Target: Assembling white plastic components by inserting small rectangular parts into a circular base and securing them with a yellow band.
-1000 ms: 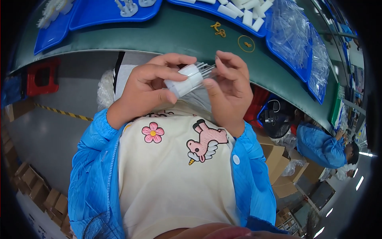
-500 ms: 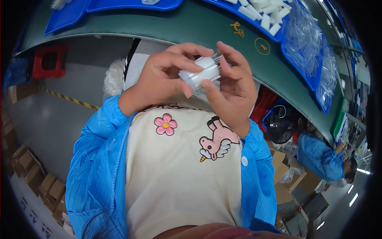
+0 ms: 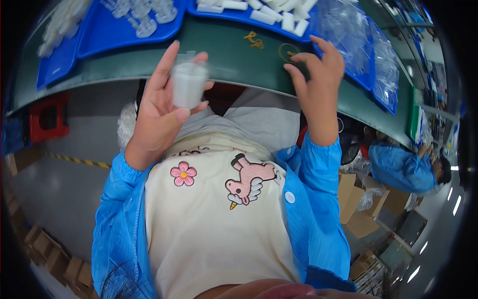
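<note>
My left hand [image 3: 160, 107] is closed round a white cylinder in a clear plastic holder [image 3: 189, 85], held upright above the table's front edge and slightly blurred. The holder's clear end points away from me. Over the table at the right, my right hand [image 3: 318, 67] holds nothing, thumb and fingers bent and apart. Its fingertips are beside a thin yellow rubber band ring [image 3: 282, 56] lying on the green table; I cannot tell whether they touch it. Further left lies a small heap of yellow rubber bands [image 3: 254, 40].
Blue trays line the green table [image 3: 224, 65]: one has clear plastic parts [image 3: 144, 17], another white cylinders [image 3: 288, 22], others clear plastic pieces [image 3: 343, 40]. A red stool [image 3: 50, 119] stands at the left. Another person in blue [image 3: 401, 167] is at the right.
Both hands were together on the cylinder and holder. The left has carried it left and turned it upright; the right has let go and moved over the table. My view has shifted.
</note>
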Available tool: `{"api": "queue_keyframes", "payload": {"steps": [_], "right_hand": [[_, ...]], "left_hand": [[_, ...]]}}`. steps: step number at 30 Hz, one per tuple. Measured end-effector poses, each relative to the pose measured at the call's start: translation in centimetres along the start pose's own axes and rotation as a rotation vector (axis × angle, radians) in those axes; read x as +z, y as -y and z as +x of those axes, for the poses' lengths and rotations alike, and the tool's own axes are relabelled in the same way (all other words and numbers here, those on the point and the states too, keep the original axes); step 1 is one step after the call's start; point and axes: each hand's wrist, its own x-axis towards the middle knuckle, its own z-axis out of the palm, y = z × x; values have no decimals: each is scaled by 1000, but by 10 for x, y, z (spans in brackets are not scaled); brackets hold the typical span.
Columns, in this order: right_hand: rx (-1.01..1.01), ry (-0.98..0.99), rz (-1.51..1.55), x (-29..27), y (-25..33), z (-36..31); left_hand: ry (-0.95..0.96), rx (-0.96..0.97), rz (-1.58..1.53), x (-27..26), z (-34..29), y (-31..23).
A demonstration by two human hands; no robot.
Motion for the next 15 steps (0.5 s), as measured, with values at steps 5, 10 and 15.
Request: {"api": "queue_keyframes", "payload": {"steps": [5, 10, 15], "right_hand": [[-50, -58, -118, 18, -12, 1], [63, -182, 501, 24, 17, 11], [254, 143, 1075, -9, 62, -7]], "left_hand": [[-69, -153, 83, 3, 3, 8], [79, -36, 183, -15, -6, 25], [162, -167, 132, 8, 7, 27]]}}
